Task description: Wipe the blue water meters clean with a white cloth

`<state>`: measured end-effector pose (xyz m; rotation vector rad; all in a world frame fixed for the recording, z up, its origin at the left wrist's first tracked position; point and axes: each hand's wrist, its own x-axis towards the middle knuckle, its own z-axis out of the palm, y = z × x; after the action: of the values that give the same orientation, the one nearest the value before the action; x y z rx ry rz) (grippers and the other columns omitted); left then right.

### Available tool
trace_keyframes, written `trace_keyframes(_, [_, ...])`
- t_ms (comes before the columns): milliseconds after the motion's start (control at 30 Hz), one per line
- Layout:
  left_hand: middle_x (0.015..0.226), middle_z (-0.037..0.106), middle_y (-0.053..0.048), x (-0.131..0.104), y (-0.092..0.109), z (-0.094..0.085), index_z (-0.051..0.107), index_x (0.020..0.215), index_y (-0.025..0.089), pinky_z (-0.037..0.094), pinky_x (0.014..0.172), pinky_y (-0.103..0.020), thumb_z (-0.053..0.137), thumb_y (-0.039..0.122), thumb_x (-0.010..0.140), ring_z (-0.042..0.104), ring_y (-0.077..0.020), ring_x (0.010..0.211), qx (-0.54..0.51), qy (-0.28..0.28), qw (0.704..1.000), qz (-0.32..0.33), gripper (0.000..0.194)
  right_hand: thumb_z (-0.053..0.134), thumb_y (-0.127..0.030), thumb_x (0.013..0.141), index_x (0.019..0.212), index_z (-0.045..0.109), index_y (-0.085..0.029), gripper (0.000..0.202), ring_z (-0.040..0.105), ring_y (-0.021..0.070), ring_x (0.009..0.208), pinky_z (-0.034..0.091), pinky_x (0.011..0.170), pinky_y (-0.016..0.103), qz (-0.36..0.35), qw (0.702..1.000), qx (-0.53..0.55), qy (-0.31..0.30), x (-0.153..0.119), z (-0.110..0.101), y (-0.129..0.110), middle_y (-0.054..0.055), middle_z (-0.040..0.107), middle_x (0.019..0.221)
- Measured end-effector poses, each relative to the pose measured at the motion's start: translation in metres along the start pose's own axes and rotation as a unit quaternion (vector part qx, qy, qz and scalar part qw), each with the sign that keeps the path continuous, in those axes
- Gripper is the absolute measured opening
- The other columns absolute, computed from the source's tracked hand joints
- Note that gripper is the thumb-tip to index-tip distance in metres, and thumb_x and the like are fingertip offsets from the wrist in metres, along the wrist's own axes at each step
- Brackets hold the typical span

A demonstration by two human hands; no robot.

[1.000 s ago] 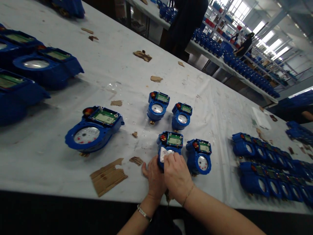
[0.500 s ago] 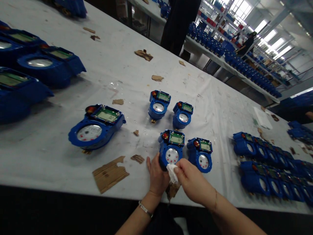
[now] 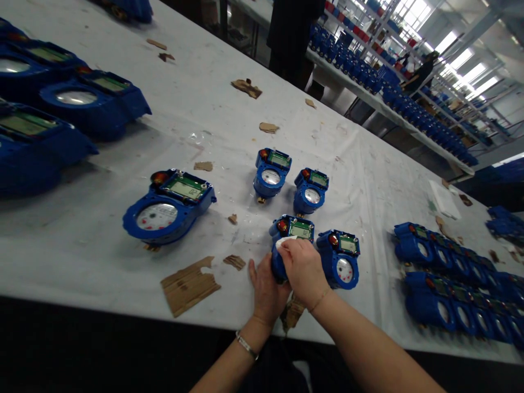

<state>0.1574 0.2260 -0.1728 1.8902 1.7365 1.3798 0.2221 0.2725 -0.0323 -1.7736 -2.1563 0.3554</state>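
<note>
A small blue water meter with a green display sits near the table's front edge. My left hand grips its left side and steadies it. My right hand presses a white cloth onto the meter's dial, which it covers. Another small meter stands just to the right, touching distance from my right hand. Two more small meters stand behind it.
A large blue meter lies to the left, with bigger ones at far left. Rows of small meters fill the right side. Cardboard scraps lie on the white tablecloth. A person in dark clothes stands beyond the table.
My right hand lifted the cloth off the dial half a second ago, then came back onto the meter's face. The left hand kept its grip.
</note>
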Motion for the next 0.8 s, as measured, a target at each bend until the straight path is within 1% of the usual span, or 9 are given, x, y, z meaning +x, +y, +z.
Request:
trace_keyframes(33, [0.114, 0.050, -0.019, 0.000, 0.000, 0.000, 0.036, 0.124, 0.002, 0.015, 0.107, -0.058, 0.051, 0.036, 0.083, 0.046, -0.0277, 0.114, -0.003, -0.001, 1.000, 0.000, 0.056, 0.050, -0.016, 0.089, 0.086, 0.058, -0.015, 0.009, 0.048, 0.0234, 0.086, 0.039, 0.081, 0.036, -0.034, 0.999, -0.025, 0.023, -0.001, 0.003, 0.000, 0.007, 0.057, 0.088])
trace_keyframes(100, [0.116, 0.050, -0.019, -0.001, -0.001, -0.001, 0.037, 0.123, 0.002, 0.014, 0.108, -0.058, 0.050, 0.036, 0.084, 0.044, -0.0273, 0.116, -0.009, -0.010, 1.000, -0.001, 0.053, 0.049, -0.015, 0.089, 0.092, 0.059, -0.014, 0.011, 0.045, 0.0229, 0.089, 0.039, 0.085, 0.036, -0.068, 0.996, -0.050, 0.041, -0.003, 0.009, 0.001, 0.007, 0.055, 0.094])
trace_keyframes(167, [0.118, 0.050, -0.018, -0.001, -0.001, -0.003, 0.038, 0.123, 0.004, 0.013, 0.108, -0.057, 0.048, 0.034, 0.085, 0.043, -0.0265, 0.117, -0.009, -0.016, 1.000, -0.002, 0.050, 0.049, -0.013, 0.089, 0.101, 0.058, -0.014, 0.015, 0.043, 0.0220, 0.092, 0.039, 0.087, 0.034, -0.078, 0.995, -0.056, 0.022, -0.005, 0.011, 0.001, 0.007, 0.054, 0.101])
trace_keyframes(233, [0.118, 0.049, -0.018, 0.000, 0.000, -0.004, 0.038, 0.124, 0.004, 0.013, 0.109, -0.057, 0.049, 0.034, 0.085, 0.043, -0.0262, 0.118, -0.010, -0.021, 1.000, -0.001, 0.050, 0.048, -0.011, 0.089, 0.107, 0.056, -0.013, 0.020, 0.043, 0.0217, 0.094, 0.039, 0.089, 0.033, -0.086, 0.994, -0.064, -0.014, -0.007, 0.009, -0.001, 0.007, 0.054, 0.104])
trace_keyframes(333, [0.118, 0.051, -0.016, 0.001, 0.003, -0.006, 0.040, 0.122, 0.006, 0.013, 0.110, -0.056, 0.050, 0.031, 0.084, 0.043, -0.0253, 0.117, -0.008, -0.028, 1.000, -0.007, 0.047, 0.049, -0.009, 0.087, 0.105, 0.057, -0.012, 0.020, 0.042, 0.0227, 0.092, 0.041, 0.087, 0.034, -0.103, 0.987, -0.096, -0.074, -0.006, -0.001, -0.006, 0.008, 0.054, 0.100])
trace_keyframes(433, [0.115, 0.053, -0.015, 0.000, 0.004, -0.005, 0.045, 0.119, 0.008, 0.015, 0.110, -0.056, 0.049, 0.027, 0.084, 0.044, -0.0254, 0.116, 0.014, -0.033, 0.999, -0.009, 0.040, 0.052, -0.011, 0.086, 0.103, 0.057, -0.011, 0.018, 0.042, 0.0246, 0.089, 0.043, 0.082, 0.037, -0.120, 0.976, -0.134, -0.126, -0.006, -0.010, -0.013, 0.009, 0.054, 0.096])
trace_keyframes(600, [0.114, 0.054, -0.016, -0.006, -0.001, -0.001, 0.049, 0.116, 0.007, 0.017, 0.108, -0.057, 0.047, 0.025, 0.086, 0.043, -0.0259, 0.117, 0.072, -0.052, 0.996, 0.008, 0.035, 0.050, -0.014, 0.087, 0.101, 0.056, -0.012, 0.015, 0.043, 0.0256, 0.087, 0.044, 0.078, 0.039, -0.140, 0.965, -0.172, -0.144, -0.015, -0.012, -0.019, 0.010, 0.053, 0.092])
trace_keyframes(700, [0.117, 0.052, -0.018, -0.009, -0.004, 0.001, 0.050, 0.116, 0.008, 0.016, 0.108, -0.060, 0.045, 0.020, 0.086, 0.041, -0.0260, 0.120, 0.101, -0.058, 0.993, 0.035, 0.033, 0.050, -0.014, 0.087, 0.101, 0.056, -0.012, 0.015, 0.044, 0.0263, 0.089, 0.044, 0.080, 0.040, -0.133, 0.965, -0.170, -0.147, -0.022, -0.011, -0.020, 0.011, 0.052, 0.091])
trace_keyframes(800, [0.118, 0.051, -0.018, -0.008, -0.004, 0.000, 0.051, 0.114, 0.008, 0.016, 0.107, -0.061, 0.046, 0.017, 0.084, 0.040, -0.0264, 0.121, 0.110, -0.056, 0.991, 0.046, 0.031, 0.049, -0.013, 0.087, 0.100, 0.057, -0.011, 0.015, 0.045, 0.0274, 0.089, 0.045, 0.080, 0.042, -0.129, 0.965, -0.169, -0.153, -0.030, -0.012, -0.021, 0.012, 0.052, 0.091])
